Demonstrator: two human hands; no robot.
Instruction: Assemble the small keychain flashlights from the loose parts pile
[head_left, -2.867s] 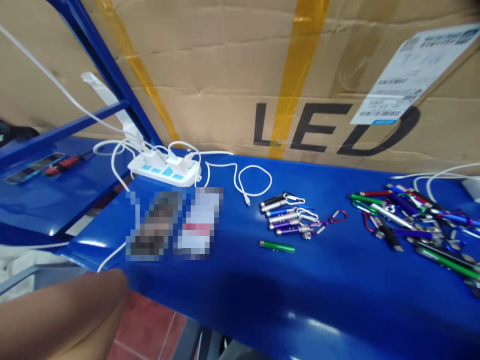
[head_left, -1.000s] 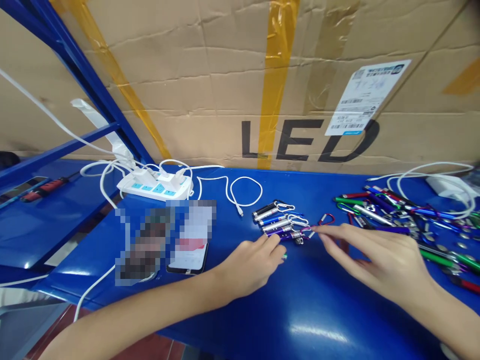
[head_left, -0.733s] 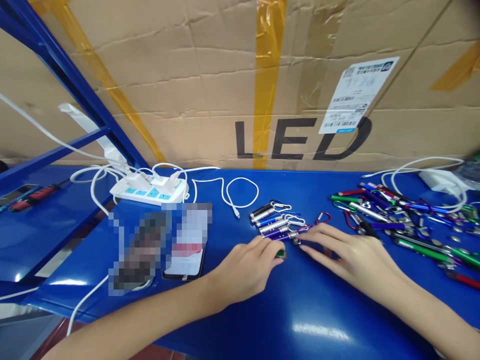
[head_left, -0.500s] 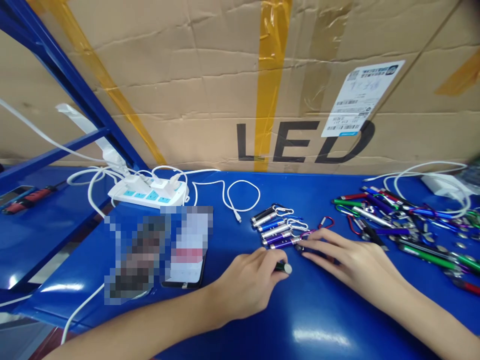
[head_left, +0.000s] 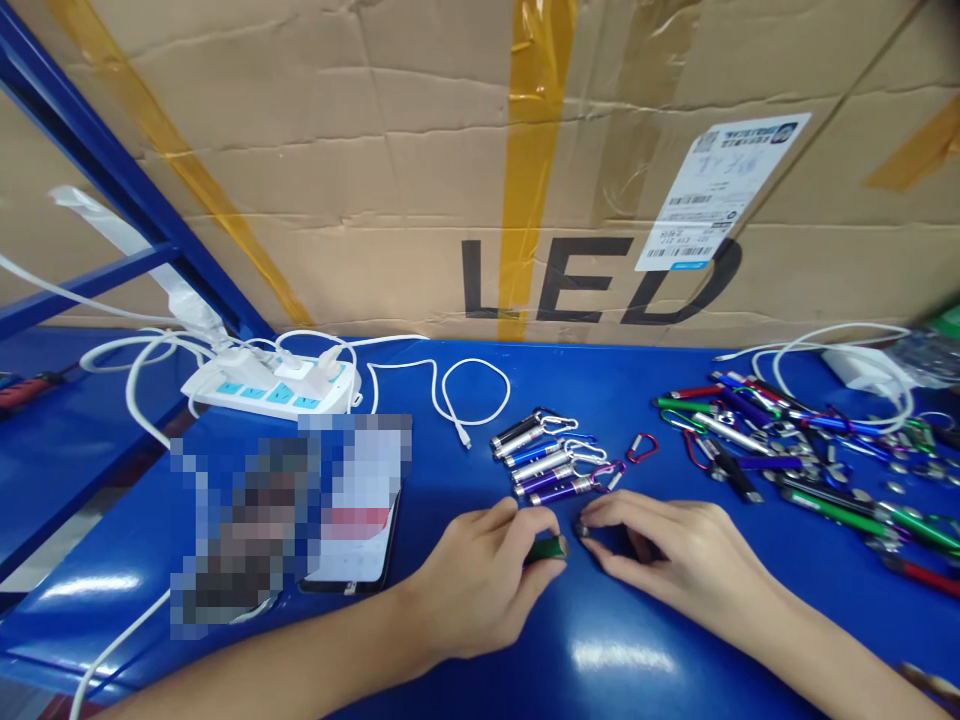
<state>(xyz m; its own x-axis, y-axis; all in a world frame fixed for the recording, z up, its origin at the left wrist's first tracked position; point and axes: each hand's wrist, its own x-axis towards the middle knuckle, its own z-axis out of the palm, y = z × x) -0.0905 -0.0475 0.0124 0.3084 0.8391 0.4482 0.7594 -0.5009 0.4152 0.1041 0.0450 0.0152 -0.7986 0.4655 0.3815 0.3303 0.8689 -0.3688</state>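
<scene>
My left hand point(head_left: 487, 570) is closed around a small green flashlight body point(head_left: 546, 549), one end of which sticks out between thumb and forefinger. Facing it, a short gap away, my right hand point(head_left: 667, 545) pinches a small dark round piece point(head_left: 581, 527), perhaps an end cap, between its fingertips. Just beyond both hands lie several mini flashlights point(head_left: 551, 462) in a slanted row, black, silver, blue and purple, with carabiner clips attached. A loose red carabiner point(head_left: 642, 447) rests to the right of the row.
A pile of coloured flashlight tubes, clips and small round parts point(head_left: 802, 460) spreads over the blue table point(head_left: 420, 650) at right. Two pixelated phone-like objects point(head_left: 360, 500) lie at left, before a white power strip point(head_left: 274, 385) with cables. A large cardboard box point(head_left: 375, 200) stands behind.
My right hand has moved from beside the purple flashlight toward me, with the small dark piece now near the green body. My left hand has turned the green body so its end faces right.
</scene>
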